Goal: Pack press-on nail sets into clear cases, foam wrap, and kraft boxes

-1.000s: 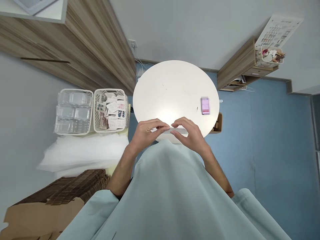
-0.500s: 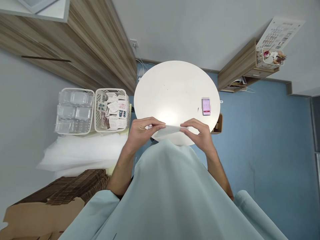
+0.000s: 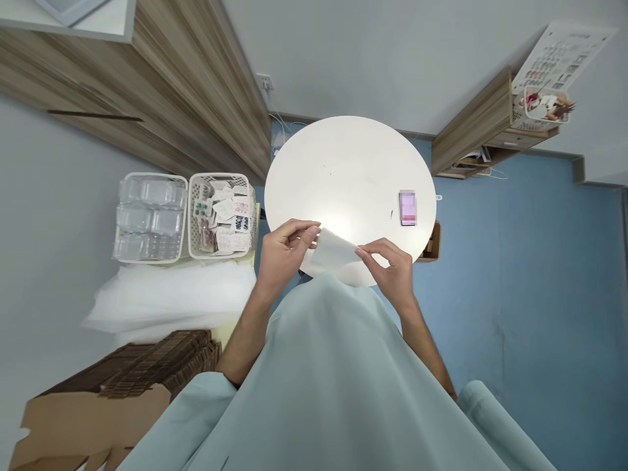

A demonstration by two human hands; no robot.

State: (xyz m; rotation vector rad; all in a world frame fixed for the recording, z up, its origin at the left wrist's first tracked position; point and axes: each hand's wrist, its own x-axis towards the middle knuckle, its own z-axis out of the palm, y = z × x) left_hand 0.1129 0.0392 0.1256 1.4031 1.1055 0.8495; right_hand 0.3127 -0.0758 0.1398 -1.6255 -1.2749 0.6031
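Note:
A thin, pale, slightly see-through sheet or pouch (image 3: 336,252) is stretched between my hands over the near edge of the round white table (image 3: 353,157). Its exact kind cannot be made out. My left hand (image 3: 285,254) pinches its upper left corner between thumb and fingers. On the other side, my right hand (image 3: 391,267) grips the right corner between thumb and forefinger, a little lower than the left. The sheet tilts down to the right, and its lower part hangs just beyond my light green garment (image 3: 333,366).
A phone (image 3: 407,208) lies on the table's right side. To the left stand a basket of clear plastic boxes (image 3: 151,219) and a basket of small packets (image 3: 223,219). White sheeting (image 3: 171,294) and folded cardboard (image 3: 98,412) lie nearer. A wooden cabinet (image 3: 196,78) rises at left.
My left hand has risen slightly and my right hand has dropped a little, so the sheet has gone from nearly level to slanted, with more of its face showing.

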